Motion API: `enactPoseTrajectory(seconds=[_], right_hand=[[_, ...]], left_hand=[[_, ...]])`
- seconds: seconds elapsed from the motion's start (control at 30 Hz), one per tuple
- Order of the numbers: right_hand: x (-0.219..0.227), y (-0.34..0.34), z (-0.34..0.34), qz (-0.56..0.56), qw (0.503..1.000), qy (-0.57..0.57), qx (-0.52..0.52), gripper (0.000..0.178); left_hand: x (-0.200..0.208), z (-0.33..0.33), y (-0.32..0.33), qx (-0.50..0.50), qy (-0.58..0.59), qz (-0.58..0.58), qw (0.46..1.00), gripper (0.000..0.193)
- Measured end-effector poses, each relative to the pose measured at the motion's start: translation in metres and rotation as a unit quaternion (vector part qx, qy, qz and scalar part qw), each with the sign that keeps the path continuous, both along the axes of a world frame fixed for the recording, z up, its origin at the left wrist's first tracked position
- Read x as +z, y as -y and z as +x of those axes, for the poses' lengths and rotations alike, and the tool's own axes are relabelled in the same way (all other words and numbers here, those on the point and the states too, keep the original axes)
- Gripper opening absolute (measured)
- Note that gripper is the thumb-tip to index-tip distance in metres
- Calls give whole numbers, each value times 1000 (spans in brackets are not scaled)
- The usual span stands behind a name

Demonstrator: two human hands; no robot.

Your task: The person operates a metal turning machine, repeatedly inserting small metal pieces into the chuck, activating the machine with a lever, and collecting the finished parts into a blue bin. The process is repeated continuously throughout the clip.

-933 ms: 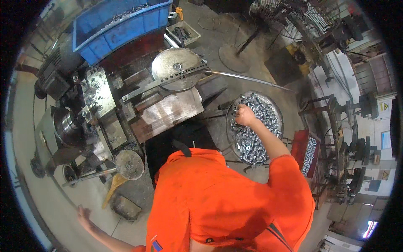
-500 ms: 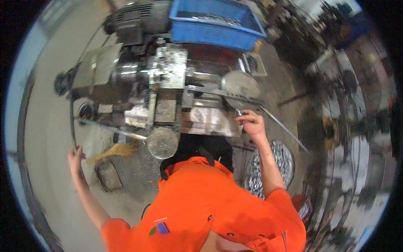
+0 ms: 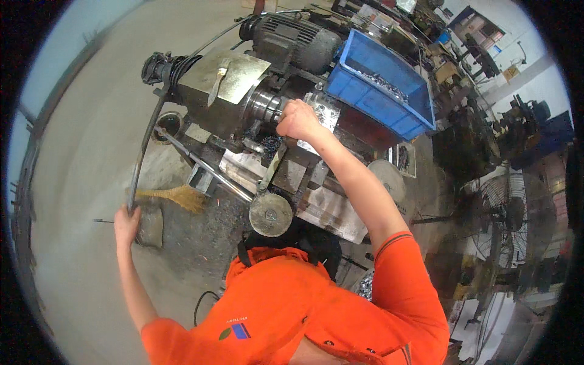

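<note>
My left hand is wrapped round the lower end of a long dark metal lever that runs up to the left end of a small lathe. With fingers closed, my right hand is at the mouth of the lathe's shiny round collet chuck. Whatever those fingers pinch is hidden behind them. Just under that wrist lies the chip-covered metal tool block. A round handwheel sits at the front of the lathe, and a brush rests on the headstock cover.
Behind the lathe, a blue plastic bin holds small metal parts beside an electric motor. A straw broom and a pan are on the floor at left. A shiny bar slants across the front. At right stands a fan.
My right hand has gone from the right side of the lathe, by the round disc, over to the chuck. The left hand still grips the lever. The whole view has turned.
</note>
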State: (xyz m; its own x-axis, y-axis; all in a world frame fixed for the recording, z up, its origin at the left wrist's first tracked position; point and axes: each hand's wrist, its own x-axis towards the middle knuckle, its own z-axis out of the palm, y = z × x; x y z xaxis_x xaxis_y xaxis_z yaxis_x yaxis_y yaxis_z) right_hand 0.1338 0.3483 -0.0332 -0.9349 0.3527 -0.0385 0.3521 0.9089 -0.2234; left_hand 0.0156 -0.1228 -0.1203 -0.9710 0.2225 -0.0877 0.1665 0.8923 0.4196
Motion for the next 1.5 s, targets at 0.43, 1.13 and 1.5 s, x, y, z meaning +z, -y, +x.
enactPoseTrajectory(seconds=[0.43,1.13,1.5], right_hand=[[-22,-10,-23,-134,987,-79,-44,18],[8,-27,141,-130,946,-298,-3,22],[-31,-10,398,-136,869,-227,-418,26]], left_hand=[[8,-17,-17,-26,-53,-115,992,29],[-1,-184,27,97,-192,-88,973,26],[-213,-56,-153,-311,-124,-173,926,30]])
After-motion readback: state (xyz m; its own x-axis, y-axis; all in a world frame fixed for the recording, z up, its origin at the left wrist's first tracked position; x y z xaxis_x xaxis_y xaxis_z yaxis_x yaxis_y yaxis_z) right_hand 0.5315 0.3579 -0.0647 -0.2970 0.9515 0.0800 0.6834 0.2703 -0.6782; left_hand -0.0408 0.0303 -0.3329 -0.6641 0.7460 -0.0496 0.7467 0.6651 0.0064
